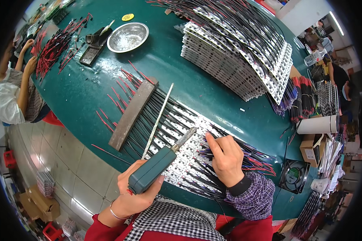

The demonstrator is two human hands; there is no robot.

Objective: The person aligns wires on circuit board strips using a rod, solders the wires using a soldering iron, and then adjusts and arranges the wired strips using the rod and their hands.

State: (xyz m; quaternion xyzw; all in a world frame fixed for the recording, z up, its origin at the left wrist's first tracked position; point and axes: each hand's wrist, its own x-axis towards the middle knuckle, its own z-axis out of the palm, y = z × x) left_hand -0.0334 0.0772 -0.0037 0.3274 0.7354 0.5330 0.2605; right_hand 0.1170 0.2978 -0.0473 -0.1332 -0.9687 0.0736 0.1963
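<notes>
My left hand (pixel 134 186) is wrapped round the dark green body of a soldering gun (pixel 153 168). Its worn metal tip points away to the right, over a white circuit board panel (pixel 189 162) with rows of small pads. Close to that tip, my right hand (pixel 226 158) is bent over the panel with its fingers pinched; whatever they grip is hidden. Black wires (pixel 138 132) with red ends fan out from the panel's left part. Across them lie a brown bar (pixel 124 128) and a thin white strip (pixel 159 120). More black, red and purple wires (pixel 255 160) spread beside my right hand.
A tall stack of wired white panels (pixel 225 64) stands at the far right. Farther left are a metal bowl (pixel 128 37), a black holder (pixel 94 46) and loose red-and-black wires (pixel 54 58). Another person (pixel 16 92) works there. A black fan (pixel 294 175) stands at right.
</notes>
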